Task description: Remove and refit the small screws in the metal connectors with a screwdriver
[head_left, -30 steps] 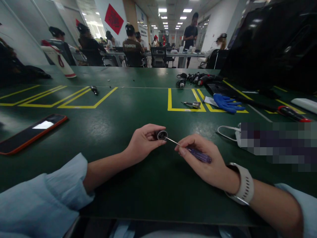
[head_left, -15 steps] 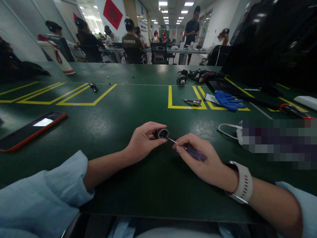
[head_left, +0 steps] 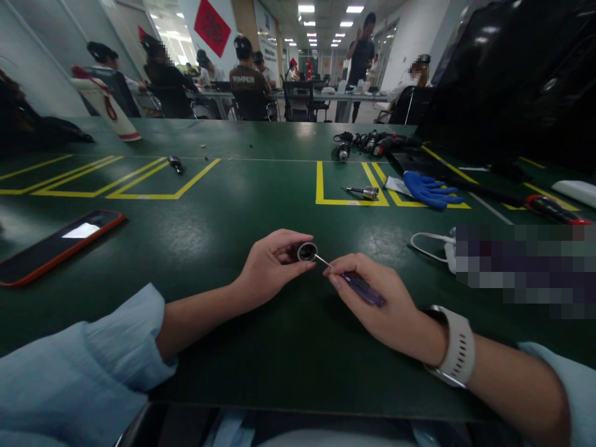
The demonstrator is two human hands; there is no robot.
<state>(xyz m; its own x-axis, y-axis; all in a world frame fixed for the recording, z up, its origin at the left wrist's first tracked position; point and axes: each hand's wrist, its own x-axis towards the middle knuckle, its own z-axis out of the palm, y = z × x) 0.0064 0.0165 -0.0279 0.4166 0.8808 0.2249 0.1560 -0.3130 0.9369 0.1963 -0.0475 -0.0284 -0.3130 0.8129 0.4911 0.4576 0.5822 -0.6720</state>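
My left hand (head_left: pixel 272 264) pinches a small black round part with a metal rim (head_left: pixel 306 251) just above the green table (head_left: pixel 223 217). My right hand (head_left: pixel 375 298) grips a small screwdriver with a purple handle (head_left: pixel 361 287). Its thin metal shaft points left and its tip touches the round part. Both hands rest near the middle of the table, close to its front edge. A white watch sits on my right wrist.
A phone in an orange case (head_left: pixel 56 243) lies at the left. A metal part (head_left: pixel 363 192) sits in a yellow-taped box, with a blue glove (head_left: pixel 428 189) beside it. Black parts (head_left: pixel 363 144) and a red-handled tool (head_left: pixel 552 208) lie at the right. People sit at tables behind.
My right hand has shifted slightly left, bringing the screwdriver closer to the round part. The left hand keeps its hold in the same spot.
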